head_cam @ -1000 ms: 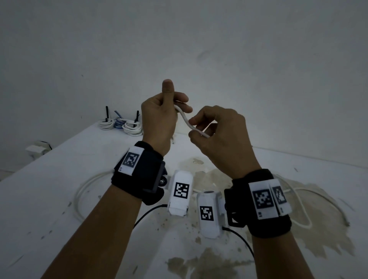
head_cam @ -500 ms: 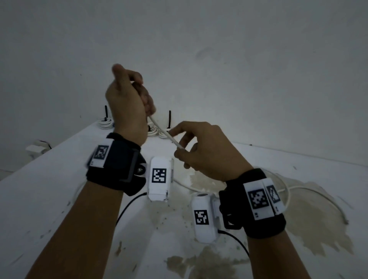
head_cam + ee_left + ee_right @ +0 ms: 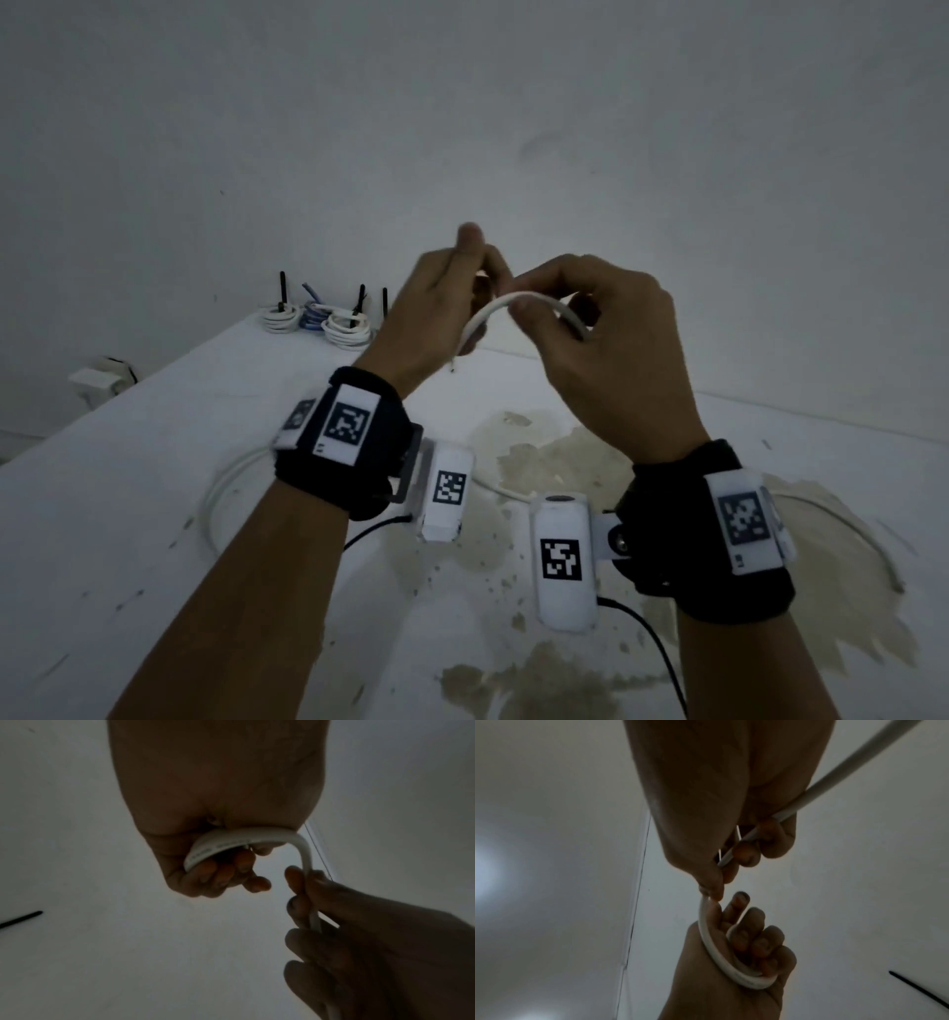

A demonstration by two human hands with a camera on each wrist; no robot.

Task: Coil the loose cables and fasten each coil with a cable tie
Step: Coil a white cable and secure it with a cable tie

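A white cable (image 3: 493, 311) arches between both raised hands above the table. My left hand (image 3: 436, 318) grips its end section, fingers curled round it (image 3: 231, 841), with the bare tip poking out below the palm. My right hand (image 3: 590, 329) pinches the cable (image 3: 734, 850) between thumb and fingers just right of the left hand. The rest of the cable (image 3: 226, 493) trails down and loops loosely over the white table. In the right wrist view the cable (image 3: 716, 949) curves across the left palm.
Several tied coils (image 3: 328, 321), white and blue, with black tie tails sticking up, sit at the table's far left corner. A small white box (image 3: 102, 377) lies off the table's left edge. The table top (image 3: 565, 452) has a brownish stained patch.
The left hand, raised up left half a second ago, has come back right to meet the right hand. The cable between them is now bent into a tight arch.
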